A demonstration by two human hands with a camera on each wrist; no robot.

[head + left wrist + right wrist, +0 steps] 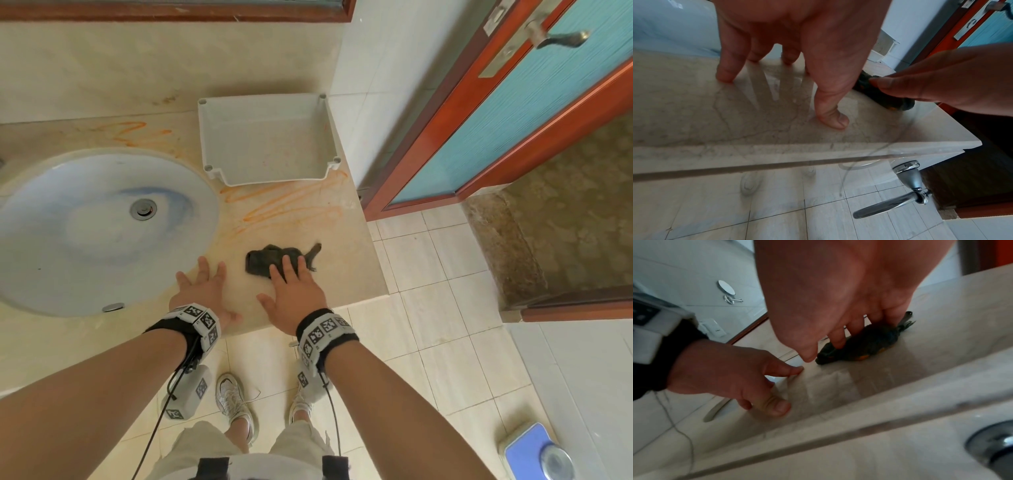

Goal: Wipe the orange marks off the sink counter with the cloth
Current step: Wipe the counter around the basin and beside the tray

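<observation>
Orange scribbles (284,202) cross the beige sink counter (346,270) in front of a white tray, and fainter ones (137,132) lie behind the basin. A small crumpled dark cloth (265,262) lies on the counter near its front right corner. My right hand (294,291) is open, its straight fingers resting on top of the cloth (869,342). Orange stains show on the cloth's underside. My left hand (205,287) is open too. Its spread fingertips (725,76) press on the bare counter beside the basin rim, just left of the cloth (890,100).
An empty white plastic tray (267,144) stands at the back right of the counter. The round basin (85,222) fills the left side. The counter ends just right of the cloth, above tiled floor. A red-framed door (513,120) stands to the right, and a blue scale (534,452) lies on the floor.
</observation>
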